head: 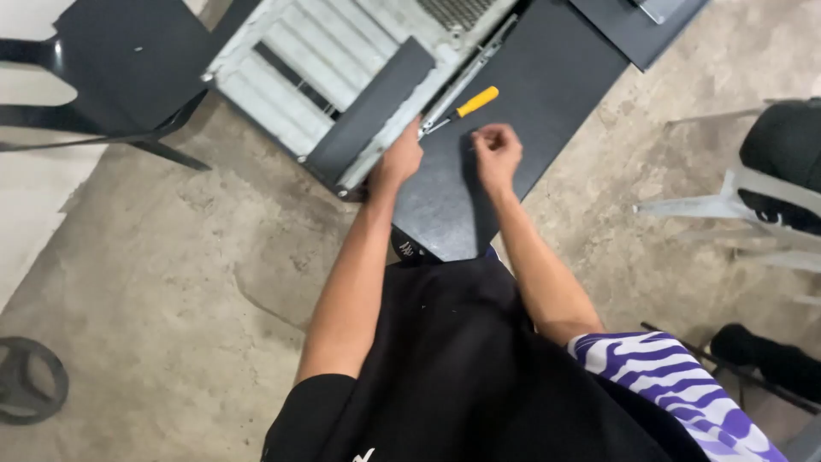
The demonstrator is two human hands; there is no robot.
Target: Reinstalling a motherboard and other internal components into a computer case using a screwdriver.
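Note:
My left hand (pixel 398 159) rests on the near edge of a grey metal chassis (pixel 329 64) with ribbed panels and a dark strip, lying on a dark table (pixel 522 103). A screwdriver with a yellow handle (pixel 466 106) lies on the table just beyond both hands, beside the chassis edge. My right hand (pixel 497 151) hovers over the table with its fingers pinched together; whether something small sits between them I cannot tell.
A black chair (pixel 120 68) stands at the upper left on the concrete floor. A white plastic chair (pixel 753 201) with a black bag (pixel 787 162) is at the right. A round dark object (pixel 30 381) lies at the lower left.

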